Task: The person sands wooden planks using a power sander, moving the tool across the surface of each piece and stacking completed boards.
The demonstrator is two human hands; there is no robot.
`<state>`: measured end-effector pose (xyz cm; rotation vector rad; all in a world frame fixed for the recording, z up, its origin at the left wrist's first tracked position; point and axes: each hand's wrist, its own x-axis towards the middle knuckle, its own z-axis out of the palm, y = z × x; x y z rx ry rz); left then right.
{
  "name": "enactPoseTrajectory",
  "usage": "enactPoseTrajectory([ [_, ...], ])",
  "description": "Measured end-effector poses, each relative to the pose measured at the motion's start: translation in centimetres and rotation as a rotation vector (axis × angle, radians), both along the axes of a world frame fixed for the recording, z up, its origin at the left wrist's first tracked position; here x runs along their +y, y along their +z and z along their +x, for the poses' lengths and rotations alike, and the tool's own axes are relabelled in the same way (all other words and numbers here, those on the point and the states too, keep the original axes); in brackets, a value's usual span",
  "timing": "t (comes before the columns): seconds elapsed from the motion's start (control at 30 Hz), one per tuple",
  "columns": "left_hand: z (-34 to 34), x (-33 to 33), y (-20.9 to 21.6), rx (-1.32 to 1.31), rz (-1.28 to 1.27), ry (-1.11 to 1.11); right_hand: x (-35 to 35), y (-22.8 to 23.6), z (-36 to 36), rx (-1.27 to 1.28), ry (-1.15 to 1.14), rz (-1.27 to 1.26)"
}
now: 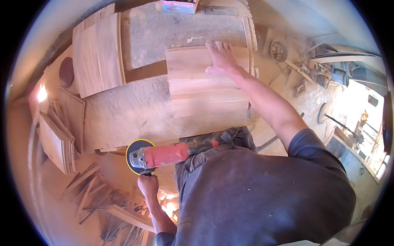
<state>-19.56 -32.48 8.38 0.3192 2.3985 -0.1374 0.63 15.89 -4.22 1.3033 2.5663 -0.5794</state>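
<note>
My left hand (148, 185) is wrapped round the dark side handle of a red angle sander (166, 155). The sander lies level in front of my body, its black round pad (134, 152) with a yellow rim beside the near edge of the workbench (127, 110). Its rear end rests by my lap. Out over the bench reaches my right arm. The right hand (221, 57) lies with fingers spread on the far part of a pale wooden board (197, 92), which is flat on the bench.
A stack of wooden panels (98, 55) sits at the bench's left, near a dark round disc (66, 71). More panels (56, 143) lean below it. Wood scraps (90, 184) litter the floor at left. A small box (179, 6) stands on the far side. Tools and a bucket (340, 77) lie right.
</note>
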Motion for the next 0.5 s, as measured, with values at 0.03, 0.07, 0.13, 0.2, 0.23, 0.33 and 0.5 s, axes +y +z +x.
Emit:
enactPoseTrajectory([
  [0.03,0.1,-0.2,-0.1,0.001,0.005,0.0,-0.2,0.6,-0.3,-0.018,-0.006,-0.035],
  [0.07,0.2,-0.2,-0.3,0.0,0.018,-0.007,-0.2,1.0,-0.2,-0.037,-0.02,-0.063],
  [0.13,0.3,-0.1,-0.5,0.002,0.03,-0.009,1.3,-0.1,0.4,0.0,-0.027,-0.029],
  [0.2,0.2,-0.1,-0.7,0.012,0.026,-0.002,3.1,-0.3,0.5,0.018,-0.058,-0.165],
  [0.23,0.2,-0.1,-0.5,0.0,0.017,0.007,4.1,0.3,0.7,0.018,-0.083,-0.318],
  [0.33,0.1,-0.4,-0.4,-0.015,0.025,0.043,6.1,3.6,0.4,-0.069,-0.031,-0.602],
  [0.5,0.0,-0.5,0.2,0.015,0.036,0.009,3.4,7.2,2.2,0.023,0.072,-0.709],
])
